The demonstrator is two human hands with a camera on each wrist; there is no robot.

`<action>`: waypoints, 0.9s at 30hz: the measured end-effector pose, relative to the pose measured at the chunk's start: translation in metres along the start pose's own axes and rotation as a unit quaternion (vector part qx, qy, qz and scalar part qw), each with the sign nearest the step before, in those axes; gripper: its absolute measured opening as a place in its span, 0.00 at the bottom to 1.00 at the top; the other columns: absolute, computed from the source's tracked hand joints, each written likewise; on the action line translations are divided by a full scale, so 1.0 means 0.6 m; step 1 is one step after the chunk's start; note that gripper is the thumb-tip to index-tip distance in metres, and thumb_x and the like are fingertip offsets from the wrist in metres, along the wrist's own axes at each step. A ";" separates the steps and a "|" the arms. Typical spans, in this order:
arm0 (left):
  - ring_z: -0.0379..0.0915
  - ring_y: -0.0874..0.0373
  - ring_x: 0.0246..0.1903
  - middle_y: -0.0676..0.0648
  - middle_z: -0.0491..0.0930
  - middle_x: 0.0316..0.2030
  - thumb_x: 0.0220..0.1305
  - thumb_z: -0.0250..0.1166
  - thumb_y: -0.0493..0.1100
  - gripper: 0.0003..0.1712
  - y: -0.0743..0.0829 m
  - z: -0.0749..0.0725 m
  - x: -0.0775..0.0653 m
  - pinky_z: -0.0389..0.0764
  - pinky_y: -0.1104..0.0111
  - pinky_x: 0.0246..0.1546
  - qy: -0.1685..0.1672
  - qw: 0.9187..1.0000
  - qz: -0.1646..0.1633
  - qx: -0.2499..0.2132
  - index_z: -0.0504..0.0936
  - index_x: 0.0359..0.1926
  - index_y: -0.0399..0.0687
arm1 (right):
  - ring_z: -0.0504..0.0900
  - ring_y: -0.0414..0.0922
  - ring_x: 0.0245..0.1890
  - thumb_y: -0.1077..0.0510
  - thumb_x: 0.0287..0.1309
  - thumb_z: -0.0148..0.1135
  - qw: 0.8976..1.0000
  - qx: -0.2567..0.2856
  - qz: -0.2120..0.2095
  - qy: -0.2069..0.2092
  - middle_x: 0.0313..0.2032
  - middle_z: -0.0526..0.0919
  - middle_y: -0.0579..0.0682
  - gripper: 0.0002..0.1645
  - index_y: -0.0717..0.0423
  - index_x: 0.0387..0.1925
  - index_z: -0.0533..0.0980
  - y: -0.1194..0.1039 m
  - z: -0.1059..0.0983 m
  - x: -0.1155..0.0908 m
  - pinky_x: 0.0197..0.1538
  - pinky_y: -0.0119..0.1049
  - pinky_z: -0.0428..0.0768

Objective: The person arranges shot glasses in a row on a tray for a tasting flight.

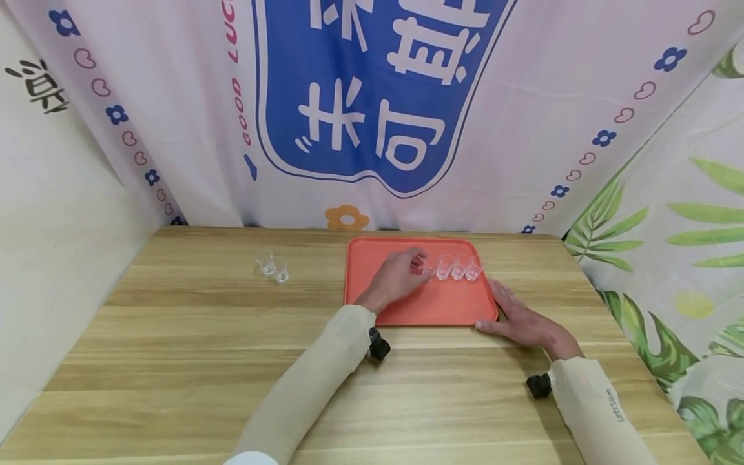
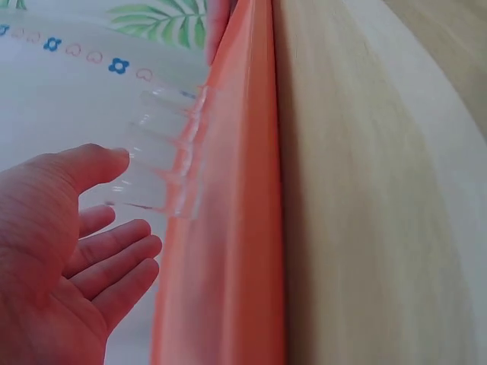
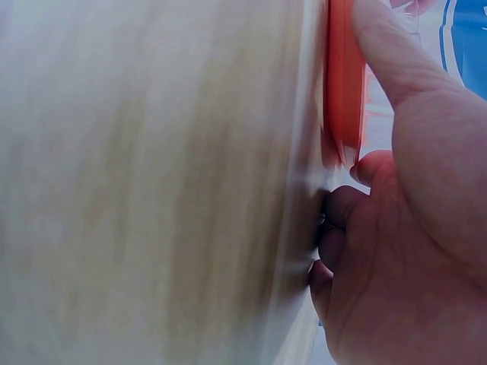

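Several small clear plastic cups (image 1: 458,268) stand in a row on the right part of a red tray (image 1: 430,313). My left hand (image 1: 400,276) reaches over the tray to the leftmost cup (image 1: 429,268). Its thumb and fingers are spread apart around that cup's rim, as the left wrist view shows (image 2: 84,236); contact with the cup is hard to make out. My right hand (image 1: 517,320) rests against the tray's near right corner, thumb along the front edge and fingers by the right side. In the right wrist view, the thumb lies beside the tray rim (image 3: 346,84).
Two more clear cups (image 1: 273,268) stand close together on the wooden table (image 1: 203,361), left of the tray. Behind the table hangs a printed curtain (image 1: 546,129). Leaf-patterned cloth (image 1: 686,258) covers the right side.
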State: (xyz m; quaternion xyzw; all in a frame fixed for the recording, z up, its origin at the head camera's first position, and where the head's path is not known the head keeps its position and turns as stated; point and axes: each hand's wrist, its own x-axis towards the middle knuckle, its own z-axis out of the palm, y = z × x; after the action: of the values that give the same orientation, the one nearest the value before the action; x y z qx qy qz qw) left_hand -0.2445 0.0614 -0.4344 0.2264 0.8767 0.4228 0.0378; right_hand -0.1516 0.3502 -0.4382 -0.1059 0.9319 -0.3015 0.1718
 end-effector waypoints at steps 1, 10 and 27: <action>0.79 0.56 0.52 0.48 0.83 0.52 0.68 0.71 0.49 0.25 0.002 -0.005 -0.002 0.81 0.64 0.53 -0.002 1.000 0.005 0.004 0.80 0.61 0.44 | 0.36 0.69 0.77 0.34 0.65 0.65 1.000 0.000 -0.002 0.001 0.79 0.36 0.68 0.67 0.56 0.82 0.33 0.001 0.001 0.000 0.70 0.75 0.46; 0.76 0.54 0.58 0.46 0.81 0.59 0.68 0.71 0.53 0.32 0.015 -0.052 -0.030 0.77 0.60 0.60 -0.005 0.999 0.019 0.033 0.77 0.67 0.44 | 0.37 0.70 0.77 0.36 0.65 0.66 1.000 0.011 -0.021 0.006 0.79 0.37 0.70 0.66 0.57 0.82 0.34 -0.002 0.000 -0.002 0.68 0.77 0.46; 0.76 0.49 0.59 0.45 0.81 0.59 0.67 0.72 0.51 0.29 -0.003 -0.114 -0.065 0.77 0.58 0.60 -0.004 0.996 0.047 0.076 0.79 0.64 0.41 | 0.35 0.70 0.77 0.37 0.66 0.66 1.000 0.009 -0.021 0.008 0.79 0.37 0.70 0.65 0.60 0.82 0.35 0.000 0.000 -0.003 0.69 0.75 0.44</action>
State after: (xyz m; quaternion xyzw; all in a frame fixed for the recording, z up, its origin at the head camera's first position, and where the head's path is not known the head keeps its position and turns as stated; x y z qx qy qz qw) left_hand -0.2277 -0.0062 -0.3968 0.2717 0.8943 0.3555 0.0042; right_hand -0.1499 0.3507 -0.4375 -0.1219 0.9280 -0.3142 0.1588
